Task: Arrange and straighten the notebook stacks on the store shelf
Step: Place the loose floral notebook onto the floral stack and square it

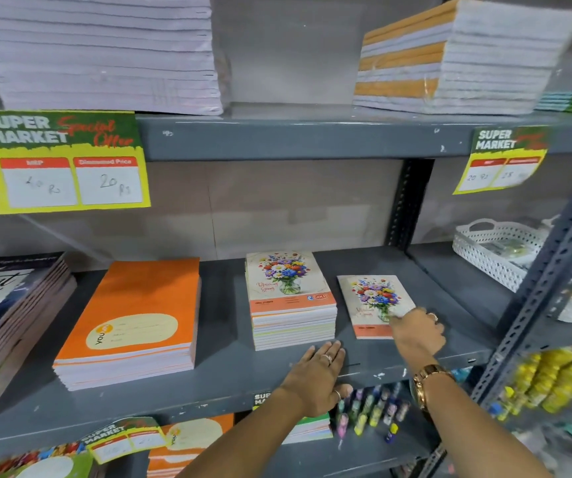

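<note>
A single flowered notebook point(374, 305) is touched by the right hand point(415, 334), fingers extended, at centre right. The left hand point(315, 377) is laid flat and released on the shelf point(229, 374), below the flowered stack point(291, 301).

White perforated basket point(495, 251): right of the fingertips, neighbouring bay. Yellow price tags point(67, 162) point(505, 160): above them, on the upper shelf edge. Glue sticks point(370, 414): below them.

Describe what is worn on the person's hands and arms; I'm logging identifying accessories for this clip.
Both forearms are bare, with no sleeves in view. The left hand wears a ring with a pale stone on one finger and a plain band on the thumb. The right hand wears one ring, and a gold-coloured metal wristwatch sits on that wrist.
</note>
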